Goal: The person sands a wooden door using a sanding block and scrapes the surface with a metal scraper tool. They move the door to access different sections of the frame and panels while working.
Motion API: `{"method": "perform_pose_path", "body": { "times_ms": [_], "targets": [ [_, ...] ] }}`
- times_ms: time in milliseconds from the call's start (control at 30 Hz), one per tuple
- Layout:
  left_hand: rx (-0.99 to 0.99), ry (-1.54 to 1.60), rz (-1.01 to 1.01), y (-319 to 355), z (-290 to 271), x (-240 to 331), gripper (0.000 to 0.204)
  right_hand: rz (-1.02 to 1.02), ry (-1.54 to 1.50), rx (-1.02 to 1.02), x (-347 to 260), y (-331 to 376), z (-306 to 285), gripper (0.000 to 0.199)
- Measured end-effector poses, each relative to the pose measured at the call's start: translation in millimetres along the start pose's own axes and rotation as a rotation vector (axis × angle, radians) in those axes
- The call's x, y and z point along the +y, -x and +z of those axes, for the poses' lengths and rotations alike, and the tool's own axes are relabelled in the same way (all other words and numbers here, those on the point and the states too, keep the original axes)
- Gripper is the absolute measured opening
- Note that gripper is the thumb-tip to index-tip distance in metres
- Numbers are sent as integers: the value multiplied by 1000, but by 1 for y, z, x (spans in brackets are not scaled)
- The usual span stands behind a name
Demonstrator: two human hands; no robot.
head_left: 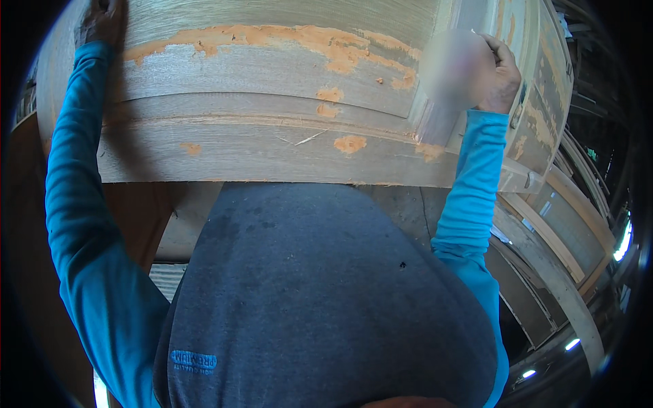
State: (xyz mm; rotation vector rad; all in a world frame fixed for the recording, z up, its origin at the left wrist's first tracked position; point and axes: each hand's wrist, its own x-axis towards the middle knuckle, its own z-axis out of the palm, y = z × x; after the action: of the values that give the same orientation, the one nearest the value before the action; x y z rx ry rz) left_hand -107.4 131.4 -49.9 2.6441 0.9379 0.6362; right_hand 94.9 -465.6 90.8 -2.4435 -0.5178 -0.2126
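Note:
In front of me lies a pale wooden door-like panel [252, 146] with recessed sections and patches of orange filler [292, 39]. My left hand [102, 24] is at its far left, in shadow and partly cut off by the top edge of the view. Its visible fingers look curled; what they hold, if anything, is hidden. Over the right upright of the panel, my right hand [502, 78] has its fingers bent inward. A blurred patch covers much of that hand, so I cannot make out what is in it.
A thin wood splinter [309, 138] lies on the panel. The panel's near edge is close to my body. On the right are a framed board [571, 217] and wooden strips; a brown wooden board [136, 217] stands at lower left.

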Motion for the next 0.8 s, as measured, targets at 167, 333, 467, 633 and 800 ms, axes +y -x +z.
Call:
{"method": "perform_pose_path", "body": {
  "times_ms": [167, 333, 467, 633, 800],
  "targets": [
    [-49, 45, -7, -5, 7, -13, 48, 108, 38, 62, -22, 56, -10, 19],
    [-34, 29, 10, -1, 5, -7, 48, -38, 314, 126, -28, 117, 40, 15],
    [-12, -7, 7, 2, 0, -9, 48, 29, 308, 162, -29, 130, 52, 11],
    [-13, -40, 34, -5, 7, -8, 48, -64, 377, 214, -3, 89, 66, 14],
    [34, 44, 34, 11, -1, -17, 48, -1, 294, 224, -16, 105, 59, 15]
  ]
}}
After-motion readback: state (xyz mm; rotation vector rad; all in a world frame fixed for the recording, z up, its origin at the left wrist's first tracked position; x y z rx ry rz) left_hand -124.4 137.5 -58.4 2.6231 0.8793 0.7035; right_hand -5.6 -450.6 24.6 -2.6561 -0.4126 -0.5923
